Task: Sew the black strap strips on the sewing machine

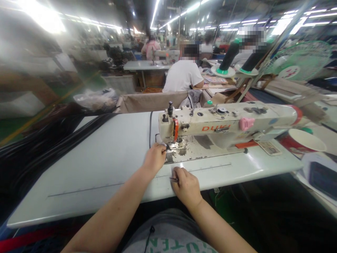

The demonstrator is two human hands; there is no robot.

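Note:
A white sewing machine [195, 123] with orange lettering stands on a pale table [105, 151]. My left hand [156, 156] is closed in a pinch just left of the presser foot [174, 144]; what its fingertips hold, if anything, is too small to make out. Nearer to me, over the front of the table, my right hand [187, 184] is curled round a small dark pointed tool [174, 179]. Its tip sticks out to the left, and the rest is hidden in the fingers. A printed ruler line [86, 190] runs along the table near both hands.
Long black strips [60, 144] drape over the table's left side. Behind the machine are a fabric-lined bin [152, 100], black thread cones [229, 56] and a seated person in white [183, 75]. A green fan [302, 59] and a phone [323, 177] are at right.

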